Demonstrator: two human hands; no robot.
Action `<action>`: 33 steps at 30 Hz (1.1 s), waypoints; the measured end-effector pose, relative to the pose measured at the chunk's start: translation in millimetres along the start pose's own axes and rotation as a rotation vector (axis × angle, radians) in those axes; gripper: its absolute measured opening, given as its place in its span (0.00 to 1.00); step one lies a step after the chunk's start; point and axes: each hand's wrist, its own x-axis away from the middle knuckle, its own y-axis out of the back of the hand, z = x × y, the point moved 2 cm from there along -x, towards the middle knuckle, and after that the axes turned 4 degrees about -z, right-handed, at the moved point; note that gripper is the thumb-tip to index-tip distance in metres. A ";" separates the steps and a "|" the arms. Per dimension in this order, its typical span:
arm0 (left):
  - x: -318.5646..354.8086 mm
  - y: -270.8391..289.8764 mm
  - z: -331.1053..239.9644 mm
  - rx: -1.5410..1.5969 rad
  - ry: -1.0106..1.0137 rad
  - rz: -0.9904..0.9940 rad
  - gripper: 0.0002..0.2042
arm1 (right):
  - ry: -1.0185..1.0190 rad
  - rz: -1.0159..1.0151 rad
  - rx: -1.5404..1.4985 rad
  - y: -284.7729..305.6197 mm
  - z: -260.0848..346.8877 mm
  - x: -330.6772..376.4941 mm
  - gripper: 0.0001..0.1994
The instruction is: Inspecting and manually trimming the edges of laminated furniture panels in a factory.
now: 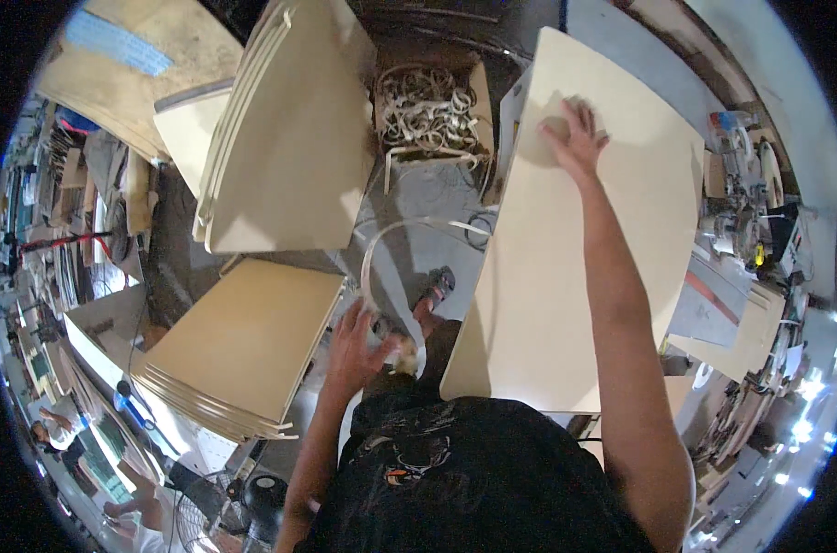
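Large pale board (pixel 566 276): we hold it flat before us, on our right side, its far end reaching toward the workshop wall; our right hand (pixel 573 134) lies on its upper face near the far end, fingers spread and pressed flat, gripping nothing.

Stack of pale boards, lower left (pixel 243 346): several sheets lying one on another, edges fanned slightly at the near corner; it sits just left of our left hand.

Stack of pale boards, upper centre (pixel 289 138): tilted, curved by the lens, well apart from the board under our right hand.

Cardboard box of strip offcuts (pixel 429 111): open, filled with tangled pale trimmings, between the upper stack and the large board.

Thin pale strip (pixel 395 249): a long curling band looping over the grey floor (pixel 427 189); our left hand (pixel 356 346) is at its lower end, fingers loosely open; blur there, so we cannot tell whether it is pinched.

Sandalled foot (pixel 437 290): ours, on the floor beside the strip.
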 end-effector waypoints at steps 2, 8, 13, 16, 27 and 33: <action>-60.3 -24.3 -14.5 0.011 -0.098 -0.144 0.38 | 0.036 0.038 0.023 -4.8 -2.7 0.1 0.41; -190.3 -45.0 -106.2 -0.126 -0.154 -0.417 0.37 | 0.096 0.079 0.118 9.4 5.7 15.3 0.39; -213.7 -115.3 -85.7 0.179 0.067 0.470 0.23 | -0.148 0.043 0.154 16.2 11.8 57.2 0.36; -198.4 -126.0 -96.8 0.033 -0.045 0.208 0.17 | -0.235 0.066 0.158 28.4 4.3 90.4 0.38; -212.9 -129.5 -109.5 0.067 -0.093 0.035 0.07 | -0.264 0.141 0.150 43.5 6.7 104.2 0.39; -190.3 -114.2 -103.9 -0.101 -0.326 -0.036 0.07 | -0.237 0.105 0.130 40.5 7.2 108.6 0.42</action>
